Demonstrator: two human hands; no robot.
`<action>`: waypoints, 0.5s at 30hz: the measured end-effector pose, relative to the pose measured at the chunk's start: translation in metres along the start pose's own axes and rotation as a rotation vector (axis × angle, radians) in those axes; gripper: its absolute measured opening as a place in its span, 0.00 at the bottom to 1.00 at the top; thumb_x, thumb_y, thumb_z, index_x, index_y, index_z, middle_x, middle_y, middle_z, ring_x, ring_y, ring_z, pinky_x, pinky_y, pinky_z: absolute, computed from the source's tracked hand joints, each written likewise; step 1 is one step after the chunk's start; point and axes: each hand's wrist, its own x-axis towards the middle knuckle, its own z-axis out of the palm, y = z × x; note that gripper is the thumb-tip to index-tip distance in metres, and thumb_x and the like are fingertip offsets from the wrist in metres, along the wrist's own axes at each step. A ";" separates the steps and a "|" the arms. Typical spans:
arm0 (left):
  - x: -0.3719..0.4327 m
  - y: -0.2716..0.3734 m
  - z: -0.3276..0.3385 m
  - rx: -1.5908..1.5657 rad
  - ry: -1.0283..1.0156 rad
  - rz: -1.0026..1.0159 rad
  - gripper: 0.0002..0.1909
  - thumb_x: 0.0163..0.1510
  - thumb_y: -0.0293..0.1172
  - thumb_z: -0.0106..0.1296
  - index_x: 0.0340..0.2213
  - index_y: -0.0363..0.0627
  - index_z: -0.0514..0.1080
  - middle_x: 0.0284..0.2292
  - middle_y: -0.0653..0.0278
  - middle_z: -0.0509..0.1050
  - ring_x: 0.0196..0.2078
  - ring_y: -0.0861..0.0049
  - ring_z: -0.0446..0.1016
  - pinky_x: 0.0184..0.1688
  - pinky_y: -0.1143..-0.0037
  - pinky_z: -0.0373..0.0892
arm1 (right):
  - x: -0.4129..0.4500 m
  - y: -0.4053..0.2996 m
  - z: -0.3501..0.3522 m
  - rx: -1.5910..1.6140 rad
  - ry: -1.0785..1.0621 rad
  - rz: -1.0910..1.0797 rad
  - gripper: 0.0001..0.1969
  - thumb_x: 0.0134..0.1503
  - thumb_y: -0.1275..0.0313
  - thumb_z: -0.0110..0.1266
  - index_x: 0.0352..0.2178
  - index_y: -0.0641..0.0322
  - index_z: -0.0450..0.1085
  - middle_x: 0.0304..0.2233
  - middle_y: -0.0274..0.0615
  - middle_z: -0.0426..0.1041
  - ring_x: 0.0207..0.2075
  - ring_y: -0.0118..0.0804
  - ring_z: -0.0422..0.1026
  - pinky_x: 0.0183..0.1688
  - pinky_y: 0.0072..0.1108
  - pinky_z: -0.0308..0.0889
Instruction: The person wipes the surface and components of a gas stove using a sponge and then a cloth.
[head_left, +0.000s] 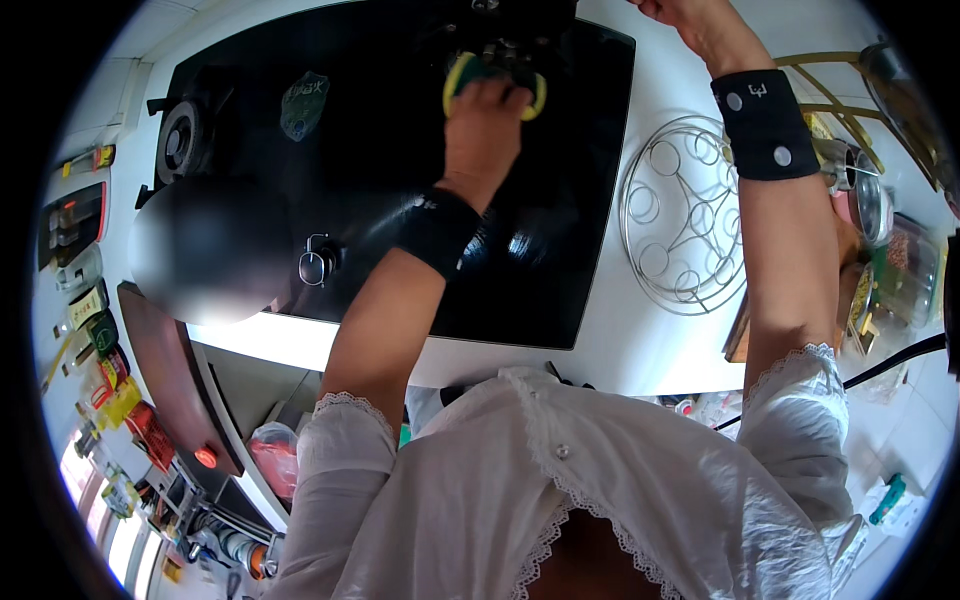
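My left hand (486, 131) presses a yellow and green scouring sponge (454, 86) onto a black glass gas cooktop (390, 161). The sponge curves around my fingers, close to the dark far burner area, where details are hard to make out. At the top edge, my right hand (666, 10) is partly cut off beyond the cooktop's right side. Its fingers look curled, but whether they hold anything is hidden. A second burner (180, 141) sits at the cooktop's left end. Nearer me on the glass is a control knob (316, 266).
A round wire rack (682, 217) lies on the white counter (600, 300) under my right forearm. Containers and metal pots (862, 187) crowd the far right. A blurred round patch (214, 251) covers the cooktop's left front. A brown panel (176, 375) juts out at lower left, beside bottles.
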 end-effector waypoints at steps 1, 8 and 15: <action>-0.001 0.010 -0.003 -0.155 -0.077 0.009 0.10 0.42 0.23 0.48 0.30 0.46 0.69 0.34 0.65 0.70 0.38 0.69 0.68 0.41 0.71 0.65 | -0.001 -0.002 -0.001 -0.009 -0.004 0.003 0.12 0.51 0.65 0.42 0.22 0.64 0.63 0.13 0.37 0.63 0.12 0.27 0.60 0.13 0.16 0.54; -0.031 0.008 -0.019 -0.282 0.120 -0.017 0.12 0.41 0.19 0.47 0.31 0.46 0.69 0.34 0.63 0.70 0.38 0.69 0.69 0.41 0.71 0.67 | -0.015 0.009 0.004 -0.077 -0.034 -0.034 0.14 0.50 0.59 0.47 0.24 0.61 0.67 0.15 0.31 0.66 0.16 0.19 0.63 0.18 0.09 0.56; 0.043 0.007 -0.058 -0.266 0.541 0.006 0.17 0.36 0.12 0.47 0.30 0.43 0.69 0.34 0.60 0.67 0.38 0.65 0.66 0.40 0.74 0.63 | -0.025 0.003 0.000 -0.023 0.016 0.005 0.14 0.50 0.60 0.45 0.23 0.61 0.66 0.16 0.31 0.66 0.16 0.19 0.61 0.18 0.09 0.57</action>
